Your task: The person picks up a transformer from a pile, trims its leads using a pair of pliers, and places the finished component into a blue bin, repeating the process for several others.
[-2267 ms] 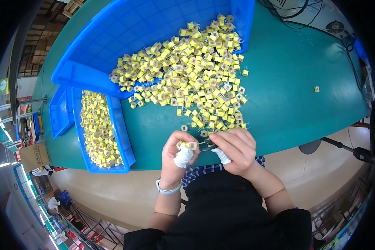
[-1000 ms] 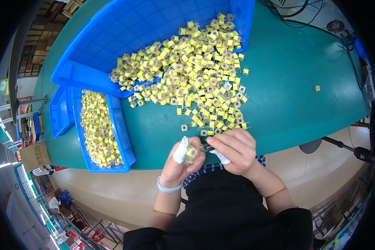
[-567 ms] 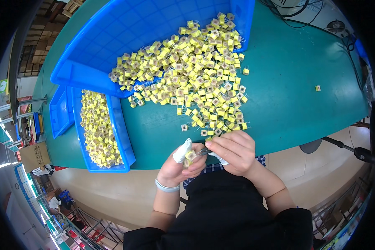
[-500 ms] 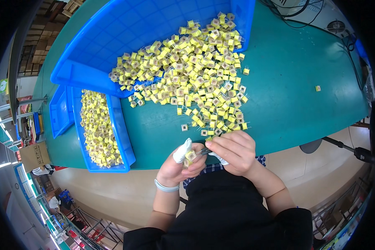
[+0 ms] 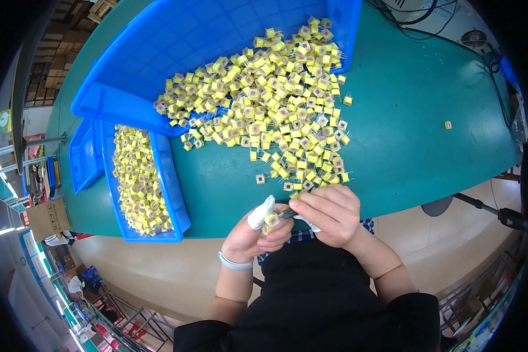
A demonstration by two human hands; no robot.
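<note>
My left hand (image 5: pixel 246 236) is closed around a small yellow-wrapped coil component (image 5: pixel 271 220), pinching it between the thumb, which wears a white finger cover (image 5: pixel 261 212), and the fingers. From the right, my right hand (image 5: pixel 330 216) grips dark, thin tweezers (image 5: pixel 287 214) whose tip meets the component in my left hand. The tweezers' far end is hidden in my palm. Just beyond my fingers spreads a loose heap of the same yellow components (image 5: pixel 299 141) with thin metal pins, spilling from a large blue bin (image 5: pixel 135 76) tipped on its side.
A smaller blue tray (image 5: pixel 173 193) full of yellow components stands at the left, beside a blue container (image 5: pixel 87 155). One lone component (image 5: pixel 448 125) lies at the right of the green table (image 5: pixel 405 141). Cables (image 5: pixel 434 29) and a pale device sit at the far right.
My left hand, with the component, has shifted very slightly to the right. My right hand stays nearly still, and the heap looks the same.
</note>
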